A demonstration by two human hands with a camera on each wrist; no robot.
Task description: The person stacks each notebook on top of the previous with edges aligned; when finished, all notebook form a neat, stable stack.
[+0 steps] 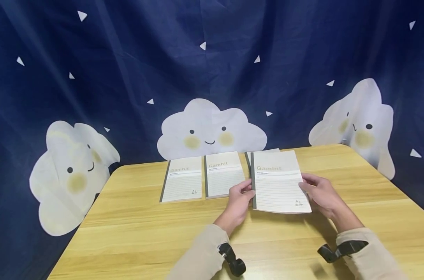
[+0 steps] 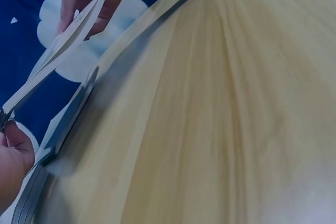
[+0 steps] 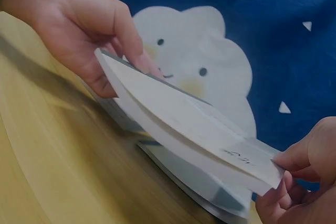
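Observation:
A white Gambit notebook (image 1: 278, 188) with a dark spine is held up off the table, cover toward me. My left hand (image 1: 237, 204) pinches it at the spine edge, and my right hand (image 1: 322, 196) grips the opposite edge between thumb and fingers. Seen from the right wrist, the notebook (image 3: 178, 124) is tilted and its pages bow slightly apart. Behind it, another notebook (image 1: 273, 150) lies mostly hidden. Two more matching notebooks lie to the left, one in the middle (image 1: 224, 171) near my left hand and one farther left (image 1: 183, 181).
The wooden table (image 1: 134, 233) has rounded far corners. A dark blue curtain (image 1: 134, 50) with smiling clouds and white triangles hangs right behind its far edge. Black straps (image 1: 233, 259) circle both beige sleeves (image 1: 201, 252) at the wrists.

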